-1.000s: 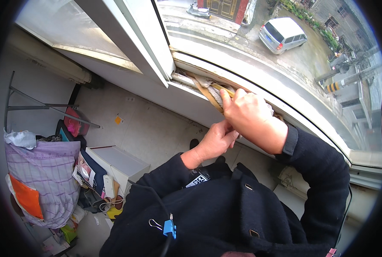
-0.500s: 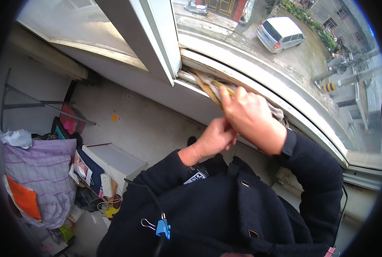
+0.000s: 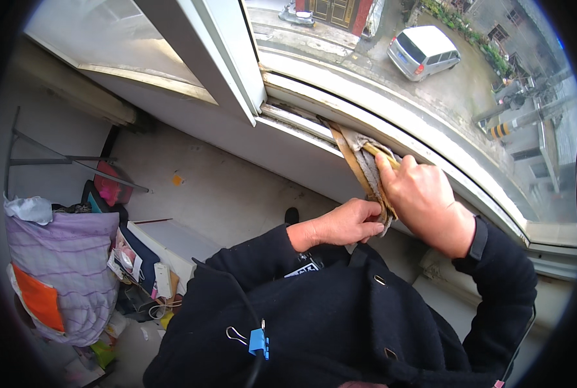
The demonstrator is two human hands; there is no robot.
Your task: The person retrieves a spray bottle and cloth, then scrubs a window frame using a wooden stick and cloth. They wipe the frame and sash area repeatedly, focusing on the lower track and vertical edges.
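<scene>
A dirty grey-white cloth with tan edging (image 3: 359, 163) lies bunched in and over the window's sliding track (image 3: 298, 121). My right hand (image 3: 424, 202) is closed around a yellow stick-like piece (image 3: 371, 150) and part of the cloth, its index finger stretched along them and pressing into the track. Below it, my left hand (image 3: 341, 225) pinches the lower, hanging end of the cloth between thumb and fingers. Under my right palm, the rest of the cloth is hidden. What the yellow piece is exactly, I cannot make out.
A white-framed sliding pane (image 3: 227, 71) stands left of my hands. Outside, a silver van (image 3: 424, 52) is parked below. At the lower left are a purple checked cloth (image 3: 68, 258), an orange piece (image 3: 38, 297), a white box (image 3: 165, 249) and clutter. A blue binder clip (image 3: 258, 343) hangs at my jacket.
Both hands and the cloth have moved right along the track, uncovering more of it beside the pane. My left hand, earlier tucked against the right wrist, now grips the cloth's hanging end.
</scene>
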